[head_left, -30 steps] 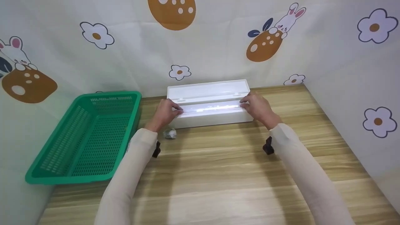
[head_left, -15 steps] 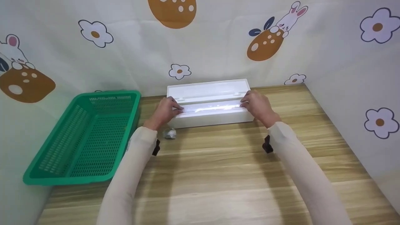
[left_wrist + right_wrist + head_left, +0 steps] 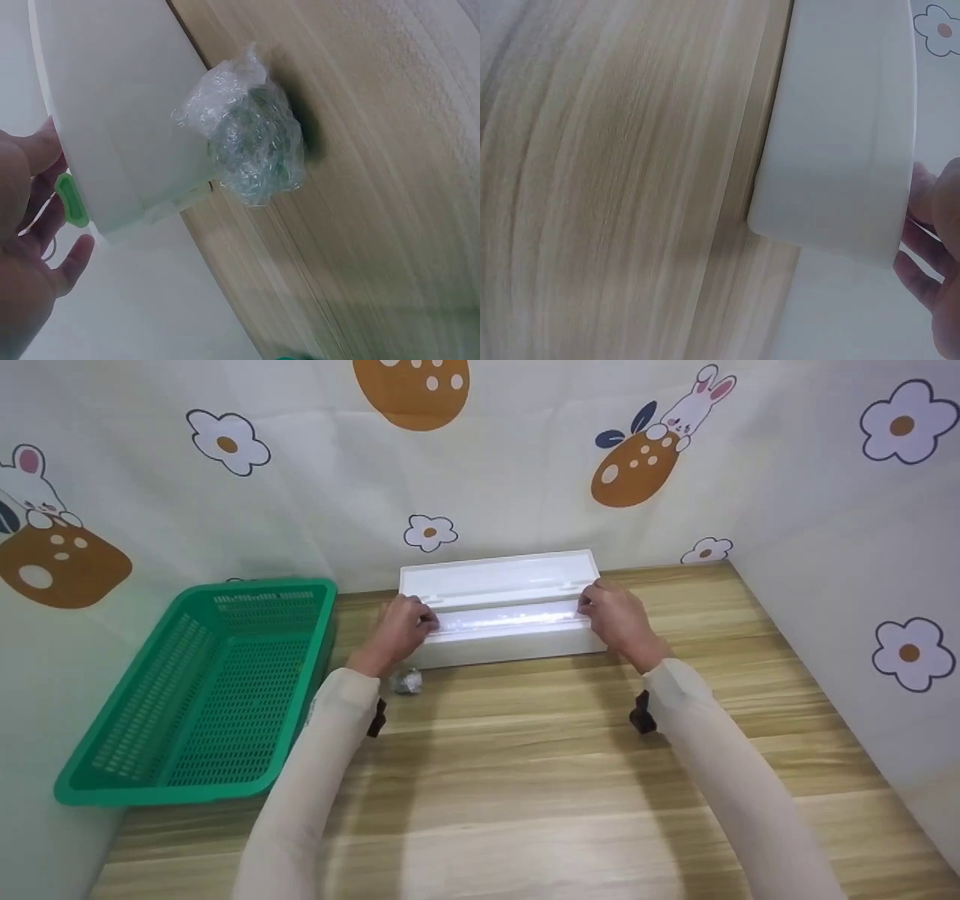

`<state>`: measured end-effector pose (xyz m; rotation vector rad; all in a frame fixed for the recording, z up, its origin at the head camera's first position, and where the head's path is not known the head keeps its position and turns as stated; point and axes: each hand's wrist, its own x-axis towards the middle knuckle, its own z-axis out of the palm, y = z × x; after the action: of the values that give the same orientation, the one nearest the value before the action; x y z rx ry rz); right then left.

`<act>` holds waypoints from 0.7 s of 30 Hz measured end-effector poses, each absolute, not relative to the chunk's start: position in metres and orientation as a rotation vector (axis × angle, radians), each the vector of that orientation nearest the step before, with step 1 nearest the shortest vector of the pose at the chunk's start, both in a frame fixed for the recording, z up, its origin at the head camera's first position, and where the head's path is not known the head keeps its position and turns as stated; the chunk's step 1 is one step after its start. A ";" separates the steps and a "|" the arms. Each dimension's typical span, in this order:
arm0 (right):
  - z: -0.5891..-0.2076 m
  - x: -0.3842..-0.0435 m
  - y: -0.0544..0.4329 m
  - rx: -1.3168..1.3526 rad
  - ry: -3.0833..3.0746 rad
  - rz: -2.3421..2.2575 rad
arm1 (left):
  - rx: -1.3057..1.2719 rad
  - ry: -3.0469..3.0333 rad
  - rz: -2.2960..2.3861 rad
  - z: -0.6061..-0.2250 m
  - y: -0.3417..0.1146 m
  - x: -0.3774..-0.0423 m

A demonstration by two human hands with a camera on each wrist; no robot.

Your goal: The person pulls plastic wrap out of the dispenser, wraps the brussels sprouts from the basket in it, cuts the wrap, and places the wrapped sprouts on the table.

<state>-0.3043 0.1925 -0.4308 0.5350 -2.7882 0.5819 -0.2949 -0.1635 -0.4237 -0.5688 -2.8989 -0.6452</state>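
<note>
A long white cling film box (image 3: 517,648) lies at the back of the table, its lid (image 3: 499,579) raised toward the wall. Shiny clear cling film (image 3: 510,620) stretches across the opening. At its left end my left hand (image 3: 396,631) pinches the film; my right hand (image 3: 621,624) pinches it at the right end. The fingertips are partly hidden behind the box rim in both wrist views. A green tab (image 3: 71,201) shows on the box's left end. Beside that end sits a crumpled, film-wrapped lump (image 3: 255,142), greenish inside.
A green perforated plastic basket (image 3: 176,793) stands on the left of the wood-grain table (image 3: 517,780). A wall covering (image 3: 517,480) printed with rabbits and flowers rises right behind the box and along the sides.
Both hands stay at the ends of the box. The left fingers have curled in slightly, and the glare on the film has shifted a little.
</note>
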 end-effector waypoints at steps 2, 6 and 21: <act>-0.430 -0.303 0.195 0.560 -2.813 0.628 | -0.584 -2.920 -0.689 -0.423 -0.166 -0.293; -0.426 -0.302 0.200 0.628 -2.864 0.670 | -0.593 -2.977 -0.807 -0.421 -0.171 -0.290; -0.420 -0.307 0.197 0.543 -2.987 0.701 | -0.440 -3.076 -0.882 -0.417 -0.165 -0.292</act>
<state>-0.3067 0.1969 -0.4198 0.5434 -2.9875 0.7015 -0.2924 -0.1648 -0.4171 -0.4395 -3.0761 -0.8824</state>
